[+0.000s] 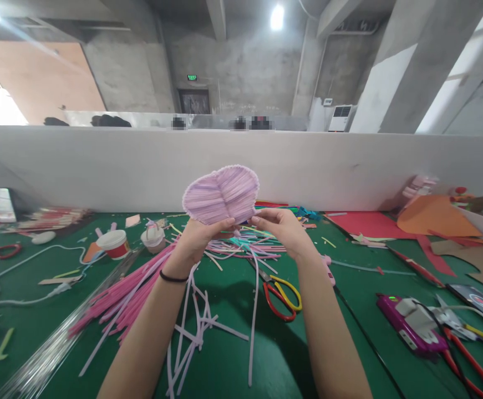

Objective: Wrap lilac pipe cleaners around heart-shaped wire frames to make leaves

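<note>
A pale lilac petal shape made of pipe cleaners (222,195), with a fuzzy rim and a darker line down its middle, is held up above the table. My left hand (202,235) pinches its lower edge between thumb and fingers. On the other side, my right hand (285,228) has its thumb and fingertips closed at the petal's lower right corner. A long lilac pipe cleaner (254,321) hangs down below the hands. Scissors with red and yellow handles (280,296) lie under my right hand. Loose lilac pipe cleaners (199,327) are scattered beside my left forearm.
A bundle of pink pipe cleaners (128,293) lies at left, near a paper cup (113,244). To the right are a purple power strip (411,324), more scissors, a phone (480,302) and red paper (366,224). A white partition (100,166) stands behind the green table (332,343).
</note>
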A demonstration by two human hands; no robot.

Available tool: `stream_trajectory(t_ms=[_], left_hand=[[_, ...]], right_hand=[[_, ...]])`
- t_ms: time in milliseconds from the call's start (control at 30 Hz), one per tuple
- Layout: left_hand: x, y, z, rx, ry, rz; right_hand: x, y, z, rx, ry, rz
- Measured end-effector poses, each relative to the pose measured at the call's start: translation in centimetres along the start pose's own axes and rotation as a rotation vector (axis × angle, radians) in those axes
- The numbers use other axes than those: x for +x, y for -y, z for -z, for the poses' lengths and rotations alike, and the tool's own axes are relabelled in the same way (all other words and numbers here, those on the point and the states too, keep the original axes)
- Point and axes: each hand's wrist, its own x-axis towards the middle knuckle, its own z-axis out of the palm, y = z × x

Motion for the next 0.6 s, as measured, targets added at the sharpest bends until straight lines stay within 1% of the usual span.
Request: stream_trajectory(t_ms=[100,233,300,400,500,567,600], left_hand=[[-0.1,-0.1,0.1,0.024,0.017,0.012],[-0.2,-0.1,0.1,0.018,0.138,0.059],[-0.1,0.0,0.0,-0.031,0.141,0.061],[-0.1,-0.3,-0.1,-0.086,0.049,0.073],[-0.3,-0.8,-0.1,-0.033,-0.068,0.041],[-0.5,-1.2,-0.1,0.032,-0.125,-0.009],[-0.5,-1.2,-0.2,0.053,-0.141,-0.032]], right_hand=[[-0.2,0.2,0.1,0.002,-0.029,-0.029],[-0.3,0.3,-0.5,0.004,0.020,-0.044],[-0.2,0.3,-0.8,0.030,-0.006,-0.030],[0.1,0.1,-0.9,0.142,-0.153,-0.002],[0.4,-0.2,-0.7,0.276,-0.308,0.015],[0.6,-0.4,-0.6,0.330,-0.361,0.020],[0.6,-0.5,-0.6,0.345,-0.364,0.020]])
